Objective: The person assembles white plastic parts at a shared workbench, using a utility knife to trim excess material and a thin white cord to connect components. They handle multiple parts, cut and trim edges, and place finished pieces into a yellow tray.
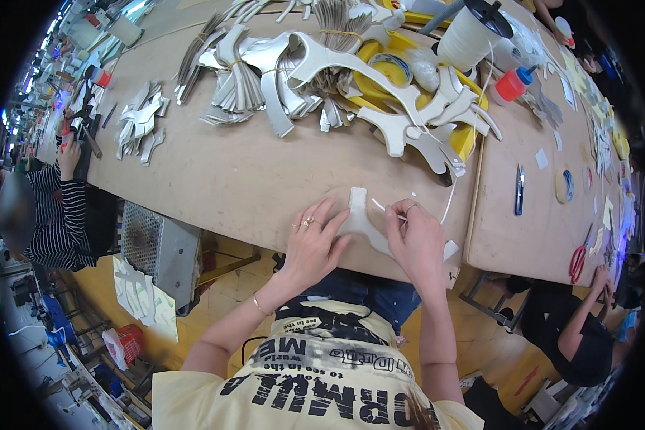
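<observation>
A pale Y-shaped cut piece lies flat on the table near its front edge, between my hands. My left hand rests at its left side, fingers spread and fingertips against the piece. Over its right side, my right hand pinches a thin white cord. A short free end of the cord sticks out left of the fingers, above the piece. The rest loops up at the right toward a large white spool with a black cap. My right hand hides part of the piece.
Bundled grey-white cut pieces and a yellow tray heaped with more lie beyond my hands. A red bottle with a blue cap, blue snips and red-handled scissors are at the right. Other people sit at both sides.
</observation>
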Demonstrator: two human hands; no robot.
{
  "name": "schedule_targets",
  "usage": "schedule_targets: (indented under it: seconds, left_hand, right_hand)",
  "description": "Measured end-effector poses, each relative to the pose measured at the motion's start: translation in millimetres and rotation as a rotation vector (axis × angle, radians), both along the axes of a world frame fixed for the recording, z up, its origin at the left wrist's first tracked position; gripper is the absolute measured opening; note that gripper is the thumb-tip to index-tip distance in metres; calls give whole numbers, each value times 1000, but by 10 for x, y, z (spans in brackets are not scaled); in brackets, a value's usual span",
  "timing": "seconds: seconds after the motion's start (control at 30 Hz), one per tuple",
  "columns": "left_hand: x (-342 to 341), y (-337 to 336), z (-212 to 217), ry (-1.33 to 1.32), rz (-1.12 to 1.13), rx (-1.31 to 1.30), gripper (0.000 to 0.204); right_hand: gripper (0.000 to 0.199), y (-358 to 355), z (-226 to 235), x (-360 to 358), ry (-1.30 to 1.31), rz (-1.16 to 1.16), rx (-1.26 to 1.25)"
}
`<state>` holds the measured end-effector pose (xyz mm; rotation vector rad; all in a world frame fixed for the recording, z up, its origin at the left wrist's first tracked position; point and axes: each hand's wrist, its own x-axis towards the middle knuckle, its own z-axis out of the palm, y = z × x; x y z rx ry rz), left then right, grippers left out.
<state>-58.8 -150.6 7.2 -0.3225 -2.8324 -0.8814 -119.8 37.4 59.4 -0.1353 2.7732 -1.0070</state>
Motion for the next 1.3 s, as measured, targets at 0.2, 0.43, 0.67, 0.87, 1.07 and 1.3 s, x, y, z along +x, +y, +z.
schedule_targets:
  seconds: [0.2,0.43,0.67,0.87,1.07,1.3]
  left_hand:
    - [20,-118,-19,92,175,33,31]
    - [568,-16,-150,168,214,5,23]
    - [576,28,-266,145,303,-34,29]
    - [512,47,-226,87,238,-114,42]
    - [385,69,-140,19,126,-27,35]
    - [-960,-708,159,-36,533,1017,37]
  right_hand:
    - [14,-128,-34,-126,20,278,-22]
    - [13,-293,-46,-420,116,850,206]
    - [17,-425,-134,-510,1,1022,192]
    - [18,-421,-195,-468,-49,932,132]
    - [16,-239,-133,-421,-203,714,115]
    - [17,-258,-143,-291,-122,661,147]
